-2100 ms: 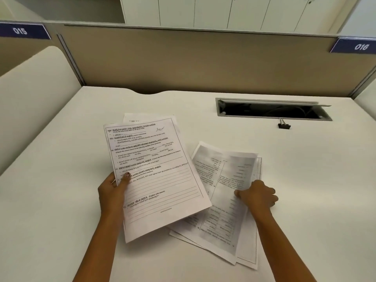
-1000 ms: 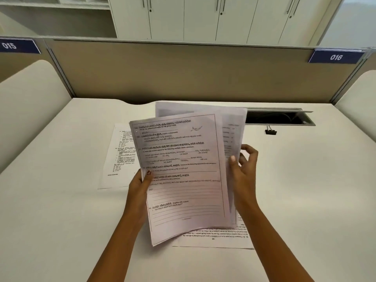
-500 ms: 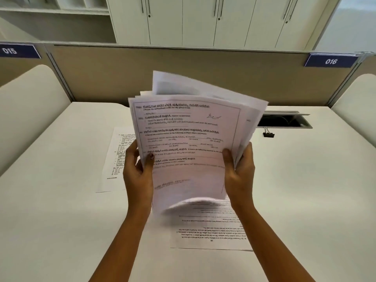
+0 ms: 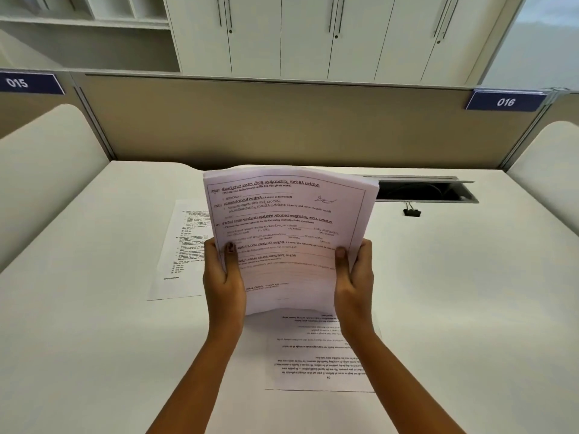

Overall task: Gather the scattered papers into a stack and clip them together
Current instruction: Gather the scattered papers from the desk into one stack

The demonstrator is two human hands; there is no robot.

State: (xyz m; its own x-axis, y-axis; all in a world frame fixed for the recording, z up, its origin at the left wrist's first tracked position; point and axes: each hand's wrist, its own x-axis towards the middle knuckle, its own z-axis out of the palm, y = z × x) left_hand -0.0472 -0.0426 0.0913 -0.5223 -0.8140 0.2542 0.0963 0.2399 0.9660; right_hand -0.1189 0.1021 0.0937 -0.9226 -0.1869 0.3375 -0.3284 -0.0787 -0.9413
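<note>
I hold a stack of printed papers [image 4: 289, 233] upright over the white desk [image 4: 470, 292], bottom edge down near the surface. My left hand [image 4: 223, 278] grips its left side and my right hand [image 4: 354, 277] grips its right side, thumbs on the front sheet. One loose sheet [image 4: 180, 245] lies flat on the desk to the left, partly hidden behind the stack. Another loose sheet [image 4: 316, 355] lies flat below the stack, between my forearms, its text upside down to me. A small black binder clip [image 4: 411, 212] rests on the desk to the right, apart from both hands.
An open cable slot [image 4: 423, 192] is cut into the desk just behind the clip. A tan partition [image 4: 282, 120] closes off the back, with curved white dividers on both sides. Number plates 015 and 016 hang on the partition.
Both hands lifted sheets off the desk and brought them together; the fanned, uneven sheets have been squared into one upright stack, and its top edges now line up.
</note>
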